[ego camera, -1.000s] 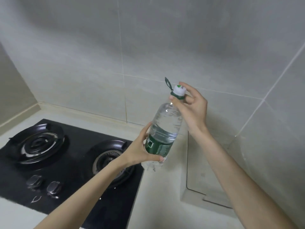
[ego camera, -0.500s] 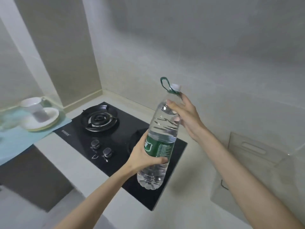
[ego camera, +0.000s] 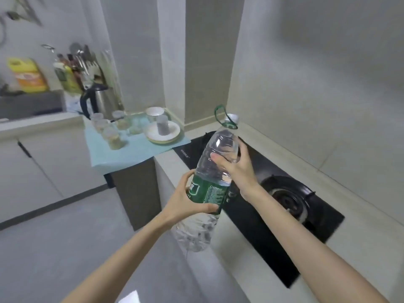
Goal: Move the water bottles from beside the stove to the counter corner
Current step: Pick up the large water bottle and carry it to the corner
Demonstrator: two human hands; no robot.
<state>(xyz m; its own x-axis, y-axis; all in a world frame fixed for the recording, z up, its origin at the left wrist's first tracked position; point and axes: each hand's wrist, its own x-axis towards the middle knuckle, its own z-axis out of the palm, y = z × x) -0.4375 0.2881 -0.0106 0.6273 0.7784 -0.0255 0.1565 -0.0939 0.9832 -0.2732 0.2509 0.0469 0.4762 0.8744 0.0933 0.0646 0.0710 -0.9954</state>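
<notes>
A large clear water bottle (ego camera: 215, 162) with a green label, white cap and green carry loop hangs tilted in the air over the front edge of the black stove (ego camera: 284, 193). My left hand (ego camera: 188, 200) wraps around the green label in the lower half. My right hand (ego camera: 238, 169) grips the clear upper half below the neck. The bottle's base juts out past the counter's front edge, over the floor.
To the left, a blue mat (ego camera: 131, 152) carries several glasses, stacked white plates (ego camera: 164, 133) with a cup, and a bowl. A steel kettle (ego camera: 98, 101) and bottles stand behind. White cabinets (ego camera: 32, 171) and grey floor lie at the lower left.
The view has swung left, from the wall beside the stove toward the blue mat. The bottle has travelled left across the stove with both hands; my right hand slid from the cap down onto the upper body.
</notes>
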